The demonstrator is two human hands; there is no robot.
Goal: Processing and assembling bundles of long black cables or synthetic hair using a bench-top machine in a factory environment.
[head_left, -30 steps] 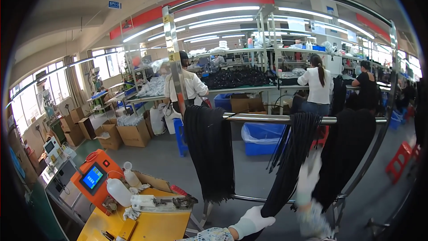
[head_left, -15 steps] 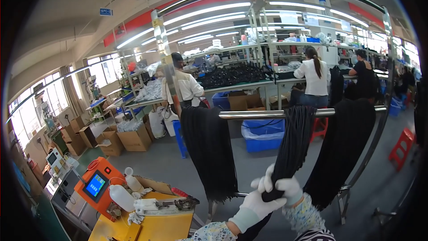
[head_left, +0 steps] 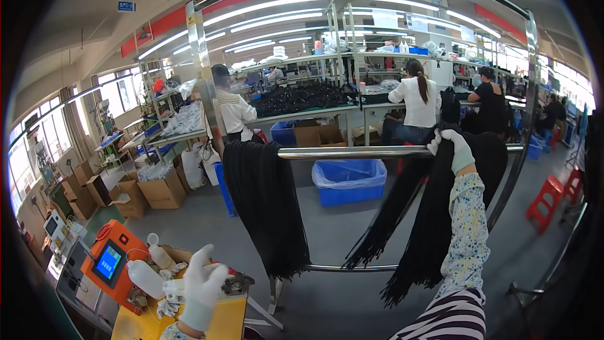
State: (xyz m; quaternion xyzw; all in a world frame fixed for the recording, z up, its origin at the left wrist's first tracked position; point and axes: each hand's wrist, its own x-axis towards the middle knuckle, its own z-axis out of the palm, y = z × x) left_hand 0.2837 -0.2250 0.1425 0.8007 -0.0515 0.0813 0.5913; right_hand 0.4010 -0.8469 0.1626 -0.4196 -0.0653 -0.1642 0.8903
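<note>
- Your right hand (head_left: 452, 145) has risen to the rail (head_left: 352, 153), gripping the black cords (head_left: 434, 226) toward its right end.
- Your left hand (head_left: 204, 283) has released them, open near the yellow surface's (head_left: 229, 318) right edge.

site: factory workshop; several people (head_left: 416, 97) at long benches (head_left: 321, 112), one heaped with small black goods (head_left: 302, 97); rows of tube lights (head_left: 277, 11) overhead; cardboard cartons (head_left: 165, 195) on the floor (head_left: 340, 236); orange machine (head_left: 117, 285) with lit screen (head_left: 108, 260) on yellow table (head_left: 229, 318); steel rack (head_left: 352, 153) hung with black cords (head_left: 261, 208).
</note>
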